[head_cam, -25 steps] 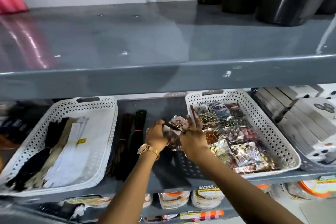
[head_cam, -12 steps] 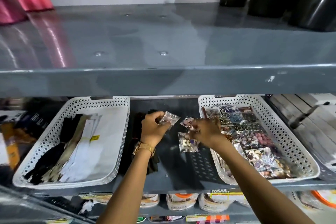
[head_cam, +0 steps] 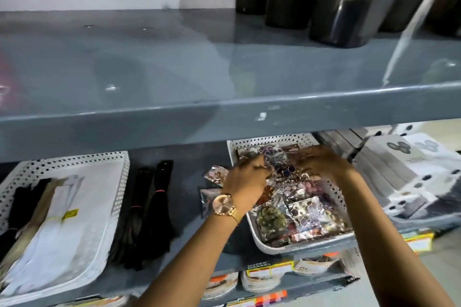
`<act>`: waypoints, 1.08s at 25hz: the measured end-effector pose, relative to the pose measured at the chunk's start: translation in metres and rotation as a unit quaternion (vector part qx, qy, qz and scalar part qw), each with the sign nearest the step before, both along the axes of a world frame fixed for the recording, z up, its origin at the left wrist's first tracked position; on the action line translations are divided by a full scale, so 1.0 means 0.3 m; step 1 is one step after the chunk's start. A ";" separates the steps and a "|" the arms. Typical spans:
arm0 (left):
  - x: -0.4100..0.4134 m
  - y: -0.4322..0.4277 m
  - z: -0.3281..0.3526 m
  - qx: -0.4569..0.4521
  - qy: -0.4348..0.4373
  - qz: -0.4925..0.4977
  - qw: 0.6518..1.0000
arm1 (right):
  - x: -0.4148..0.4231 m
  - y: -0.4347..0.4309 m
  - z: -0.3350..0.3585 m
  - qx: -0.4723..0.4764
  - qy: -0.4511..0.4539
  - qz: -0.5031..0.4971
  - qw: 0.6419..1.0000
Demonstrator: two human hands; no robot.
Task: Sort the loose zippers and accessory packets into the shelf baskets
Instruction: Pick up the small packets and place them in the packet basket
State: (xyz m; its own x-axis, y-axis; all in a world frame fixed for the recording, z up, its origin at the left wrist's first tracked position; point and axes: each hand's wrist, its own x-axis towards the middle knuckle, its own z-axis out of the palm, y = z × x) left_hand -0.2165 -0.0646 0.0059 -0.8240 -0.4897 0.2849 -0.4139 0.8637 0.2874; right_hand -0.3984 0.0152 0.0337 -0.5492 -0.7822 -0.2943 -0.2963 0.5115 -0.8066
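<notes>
My left hand point(head_cam: 245, 178), with a gold watch on the wrist, reaches over the left rim of the right white basket point(head_cam: 334, 192). Its fingers curl around a shiny accessory packet at the basket's rear left. My right hand point(head_cam: 321, 163) hovers palm down over the packets point(head_cam: 306, 212) filling that basket; motion blur hides its grip. Two loose packets point(head_cam: 215, 174) lie on the grey shelf just left of the basket. Bundles of dark zippers point(head_cam: 149, 207) lie loose between the two baskets. The left white basket point(head_cam: 119, 182) holds black, beige and white zippers.
The grey upper shelf point(head_cam: 224, 117) overhangs the baskets closely. Dark fabric rolls point(head_cam: 336, 2) stand on it. White boxes with buttons point(head_cam: 404, 172) sit right of the packet basket. Packaged goods point(head_cam: 264, 279) fill the shelf below.
Both hands have moved right from the open shelf gap to over the packet basket, the left one carrying a packet. The view has shifted as my head moved.
</notes>
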 end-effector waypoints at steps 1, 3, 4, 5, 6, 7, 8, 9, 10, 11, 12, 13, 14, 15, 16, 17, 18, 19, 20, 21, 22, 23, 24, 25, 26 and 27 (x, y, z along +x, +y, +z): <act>-0.043 0.019 -0.013 0.003 -0.034 -0.005 0.999 | -0.020 0.015 -0.016 0.022 0.017 -0.003 1.000; -0.108 0.041 -0.050 0.034 -0.101 0.011 0.994 | -0.038 0.031 -0.048 0.060 0.034 -0.002 0.998; -0.129 0.047 -0.065 0.051 -0.126 0.017 0.991 | -0.042 0.032 -0.062 0.073 0.039 0.019 0.996; -0.142 0.049 -0.076 0.072 -0.137 0.020 0.988 | -0.040 0.034 -0.070 0.084 0.049 0.039 0.995; -0.147 0.046 -0.083 0.099 -0.135 0.022 0.986 | -0.037 0.031 -0.080 0.092 0.054 0.045 0.993; -0.144 0.040 -0.083 0.134 -0.133 0.021 0.982 | -0.042 0.025 -0.096 0.091 0.055 0.037 0.994; -0.139 0.033 -0.077 0.174 -0.129 0.015 0.976 | -0.047 0.019 -0.115 0.075 0.036 0.024 0.996; -0.135 0.025 -0.065 0.211 -0.120 0.008 0.970 | -0.047 0.015 -0.132 0.067 0.031 0.024 0.997; -0.125 0.015 -0.056 0.242 -0.103 0.007 0.965 | -0.036 0.007 -0.139 0.064 0.043 0.031 0.997; -0.116 0.006 -0.045 0.266 -0.079 0.014 0.961 | -0.027 -0.004 -0.144 0.073 0.075 0.043 0.994; -0.105 -0.004 -0.037 0.275 -0.046 0.021 0.960 | -0.020 -0.012 -0.138 0.087 0.110 0.047 0.989; -0.089 -0.022 -0.031 0.273 -0.005 0.032 0.962 | -0.012 -0.016 -0.130 0.097 0.158 0.046 0.982; -0.061 -0.058 -0.031 0.263 0.035 0.052 0.963 | 0.006 -0.028 -0.120 0.090 0.205 0.042 0.974; -0.036 -0.098 -0.032 0.249 0.059 0.077 0.964 | 0.024 -0.032 -0.102 0.071 0.247 0.035 0.966; -0.007 -0.146 -0.036 0.237 0.064 0.103 0.964 | 0.046 -0.038 -0.084 0.044 0.279 0.039 0.958; 0.035 -0.205 -0.048 0.229 0.039 0.134 0.963 | 0.082 -0.053 -0.067 0.008 0.296 0.054 0.954; 0.079 -0.259 -0.065 0.224 -0.013 0.168 0.960 | 0.124 -0.075 -0.054 -0.033 0.291 0.075 0.953; 0.122 -0.300 -0.088 0.219 -0.080 0.205 0.951 | 0.175 -0.104 -0.049 -0.067 0.275 0.100 0.954; 0.154 -0.321 -0.110 0.218 -0.136 0.235 0.938 | 0.220 -0.136 -0.054 -0.093 0.268 0.126 0.951; 0.179 -0.325 -0.135 0.226 -0.169 0.255 0.925 | 0.267 -0.179 -0.066 -0.107 0.276 0.146 0.944; 0.196 -0.318 -0.165 0.239 -0.183 0.269 0.915 | 0.309 -0.232 -0.087 -0.117 0.295 0.160 0.935; 0.205 -0.298 -0.189 0.249 -0.193 0.278 0.908 | 0.343 -0.288 -0.116 -0.111 0.327 0.170 0.923; 0.206 -0.277 -0.211 0.258 -0.196 0.283 0.903 | 0.372 -0.344 -0.141 -0.079 0.369 0.182 0.908; 0.211 -0.258 -0.226 0.267 -0.191 0.291 0.899 | 0.396 -0.395 -0.166 -0.018 0.428 0.208 0.879; 0.218 -0.248 -0.234 0.272 -0.173 0.301 0.897 | 0.416 -0.437 -0.188 0.058 0.482 0.242 0.840; 0.230 -0.247 -0.232 0.275 -0.154 0.311 0.896 | 0.431 -0.470 -0.210 0.135 0.520 0.278 0.796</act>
